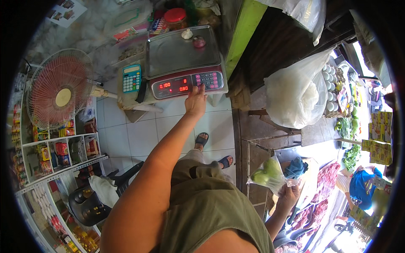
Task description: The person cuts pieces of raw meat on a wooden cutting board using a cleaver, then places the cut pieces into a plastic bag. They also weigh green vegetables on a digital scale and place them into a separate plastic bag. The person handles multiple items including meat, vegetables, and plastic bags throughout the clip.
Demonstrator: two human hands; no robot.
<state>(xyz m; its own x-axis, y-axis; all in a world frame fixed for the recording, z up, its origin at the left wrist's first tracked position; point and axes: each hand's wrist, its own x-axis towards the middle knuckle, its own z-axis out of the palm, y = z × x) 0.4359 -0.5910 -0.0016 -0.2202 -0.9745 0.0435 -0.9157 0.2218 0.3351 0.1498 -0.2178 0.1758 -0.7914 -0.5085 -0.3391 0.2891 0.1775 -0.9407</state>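
My left hand (196, 103) reaches to the red-fronted digital weighing scale (213, 80), with a fingertip on its keypad and nothing in the grasp. On the scale's metal pan (179, 55) lie a garlic bulb (187, 34) and a red onion (198, 41), side by side near the far right. Red digits glow on the display beside the keypad. Off to the right, my right hand (289, 196) grips a clear plastic bag (276, 185) by its edge. Light green vegetables (268, 172) show through the bag; their kind is hard to make out.
A teal calculator (131, 79) lies left of the scale, and a red-lidded jar (175, 17) stands behind. A fan (63, 95) and stocked shelves (63, 139) are at left. At right hang white plastic bags (297, 95), with eggs (330, 88) and raw meat (327, 181) beyond.
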